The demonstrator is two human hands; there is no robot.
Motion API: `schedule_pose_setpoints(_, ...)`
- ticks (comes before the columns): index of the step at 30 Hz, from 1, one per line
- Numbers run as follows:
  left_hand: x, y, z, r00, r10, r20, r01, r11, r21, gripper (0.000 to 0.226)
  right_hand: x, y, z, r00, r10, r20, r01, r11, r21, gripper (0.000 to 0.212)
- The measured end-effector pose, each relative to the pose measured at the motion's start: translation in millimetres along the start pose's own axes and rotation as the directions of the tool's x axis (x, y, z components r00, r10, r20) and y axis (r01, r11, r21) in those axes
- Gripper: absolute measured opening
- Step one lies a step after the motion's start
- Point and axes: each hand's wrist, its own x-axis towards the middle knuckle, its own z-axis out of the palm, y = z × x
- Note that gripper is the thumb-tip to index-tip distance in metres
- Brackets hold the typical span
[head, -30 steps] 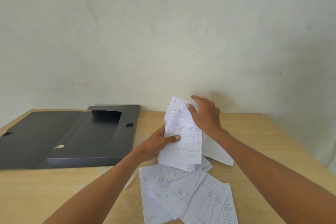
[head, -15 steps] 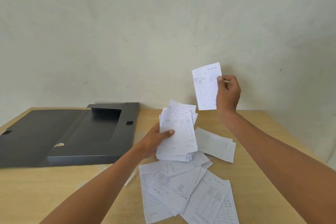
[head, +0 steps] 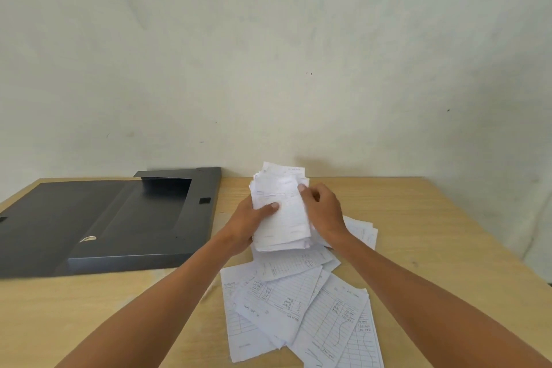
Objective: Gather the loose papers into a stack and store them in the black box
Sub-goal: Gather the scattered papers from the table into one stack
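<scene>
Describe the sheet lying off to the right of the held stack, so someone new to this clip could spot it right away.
Start at the wooden table, then find the stack gripped by both hands near its far edge. The sheet lies flat just behind the right hand, partly hidden by the wrist. Unlike the loose papers overlapping near the person, it lies apart, farther right and back.

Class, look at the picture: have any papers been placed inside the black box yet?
No, the black box lies open with no papers in it; the stack is between both hands.
</scene>
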Motion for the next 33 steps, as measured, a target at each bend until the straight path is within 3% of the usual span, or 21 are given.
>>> schedule_pose_setpoints(2,4.5,-0.4,-11.5,0.986,-0.016,-0.163,0.028,0.997,0.071,0.035,7.8,11.3,-13.8,0.998,0.000,0.068,0.016,0.974,-0.225,0.033)
schedule_pose_setpoints(4,6.4,1.6,-24.8,0.959,-0.049,-0.278,0.080,0.992,0.101,0.031,15.7,27.3,-33.7,0.969,0.158,0.191,-0.003,0.780,-0.625,0.061)
schedule_pose_setpoints(5,6.7,3.0,-30.8,0.949,-0.080,-0.305,0.115,0.988,0.099,0.031,18.0,34.1,-43.1,0.935,0.263,0.237,-0.001,0.670,-0.742,0.078)
schedule_pose_setpoints(7,6.6,5.1,-39.8,0.938,-0.145,-0.314,0.188,0.976,0.110,0.029,21.0,43.3,-56.6,0.894,0.341,0.292,0.045,0.579,-0.814,0.092)
schedule_pose_setpoints(11,4.3,6.0,-38.4,0.930,-0.236,-0.280,0.279,0.952,0.125,0.027,24.4,47.2,-61.1,0.897,0.354,0.265,0.010,0.584,-0.812,0.093)
schedule_pose_setpoints(14,3.9,4.3,-34.2,0.923,-0.264,-0.280,0.302,0.948,0.103,0.032,24.6,50.8,-57.3,0.882,0.393,0.258,-0.068,0.650,-0.757,0.067)
schedule_pose_setpoints(18,2.3,2.4,-33.6,0.927,-0.206,-0.314,0.256,0.958,0.127,0.037,33.0,40.6,-63.2,0.947,0.285,0.148,-0.158,0.814,-0.559,0.036)
schedule_pose_setpoints(21,2.8,4.9,-31.2,0.940,-0.117,-0.320,0.173,0.973,0.154,0.041,42.0,10.6,-72.1,0.967,0.250,0.052,-0.233,0.947,-0.222,0.027)
schedule_pose_setpoints(23,1.5,9.9,-25.0,0.952,-0.067,-0.299,0.118,0.981,0.156,0.043,43.0,-11.3,-71.5,0.947,0.308,0.089,-0.312,0.949,0.044,0.023)
schedule_pose_setpoints(25,0.0,14.0,-14.8,0.973,-0.027,-0.227,0.061,0.988,0.143,0.040,36.8,-26.9,-61.1,0.922,0.353,0.156,-0.378,0.909,0.175,0.014)
schedule_pose_setpoints(27,-4.0,17.7,-1.3,0.989,0.009,-0.150,0.005,0.995,0.095,0.033,28.3,-33.9,-42.5,0.928,0.345,0.140,-0.365,0.917,0.158,0.005)
schedule_pose_setpoints(30,-10.0,21.7,15.4,0.998,0.041,-0.053,-0.040,0.999,0.021,0.031,16.4,-33.2,-14.8,0.946,0.324,0.019,-0.324,0.937,0.131,0.025)
schedule_pose_setpoints(33,-13.0,23.4,16.2,0.994,0.109,-0.034,-0.105,0.990,0.096,0.025,6.2,-33.4,5.9,0.955,0.294,0.047,-0.297,0.940,0.168,0.016)
